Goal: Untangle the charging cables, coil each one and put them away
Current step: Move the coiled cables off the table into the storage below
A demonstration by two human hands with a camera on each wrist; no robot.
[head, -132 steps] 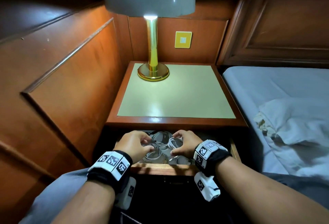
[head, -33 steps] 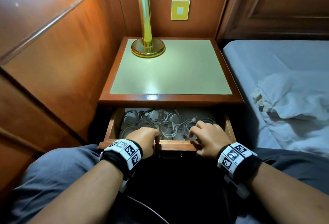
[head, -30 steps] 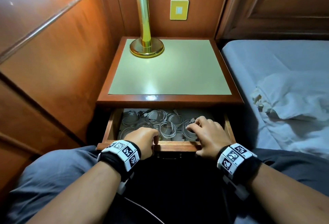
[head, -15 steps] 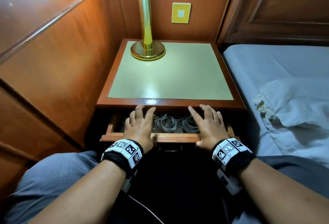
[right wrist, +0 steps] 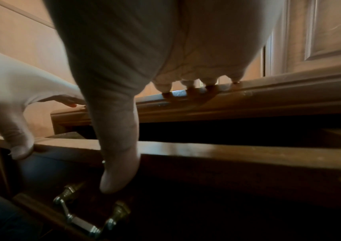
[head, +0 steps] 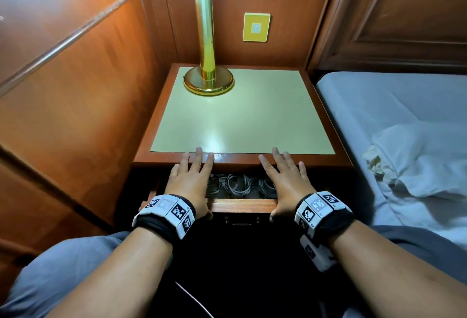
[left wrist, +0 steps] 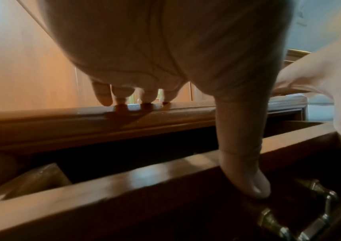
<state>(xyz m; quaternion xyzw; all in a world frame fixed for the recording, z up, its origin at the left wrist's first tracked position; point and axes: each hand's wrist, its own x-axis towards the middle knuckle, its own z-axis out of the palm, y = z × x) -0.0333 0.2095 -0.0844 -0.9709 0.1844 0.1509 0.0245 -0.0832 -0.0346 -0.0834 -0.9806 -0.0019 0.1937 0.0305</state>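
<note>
Several coiled white charging cables (head: 237, 186) lie in the nightstand drawer (head: 242, 208), which stands a little way out; only a narrow strip of them shows between my hands. My left hand (head: 188, 183) and right hand (head: 285, 183) span the gap, holding nothing. The straight fingers (left wrist: 122, 96) of the left rest on the nightstand's front edge, and its thumb (left wrist: 246, 179) presses the drawer front. In the right wrist view the fingers (right wrist: 188, 83) and thumb (right wrist: 118, 163) lie the same way.
A brass handle (left wrist: 301, 216) hangs on the drawer front below the thumbs. A gold lamp (head: 208, 77) stands at the back left of the nightstand top (head: 242, 115). Wood panelling closes the left side; a bed (head: 379, 115) with a white pillow (head: 424, 161) lies right.
Both hands left the cables, flattened, and moved forward onto the nightstand edge. The drawer has slid inward, so less of the cables shows.
</note>
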